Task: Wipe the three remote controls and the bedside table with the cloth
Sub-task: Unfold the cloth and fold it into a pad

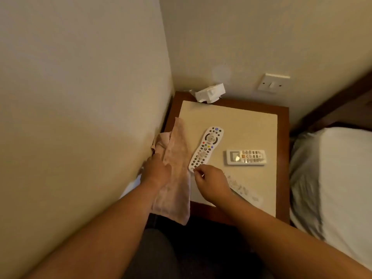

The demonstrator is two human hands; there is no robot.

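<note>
We judge wiping hardly begun: our right hand [211, 184] pinches the long remote [207, 148]; left hand [156, 170] lies on the cloth [177, 190], grip unclear.

A white wall switch [273, 83] is on the wall, with a crumpled white box [210, 93] to its left and white bedding [330, 178] to its lower right.

A: Light?
B: Dim, warm yellow; dark under the cream-topped brown wooden worktop [231, 121]. Small glare on the flat white rectangular remote [245, 157].
A: Focus?
B: Soft. The long white button remote [206, 149] reads fine; third white remote [244, 191] motion-smeared, white pillow [332, 168] blurred. Cream walls [80, 97] bow at edges.
</note>
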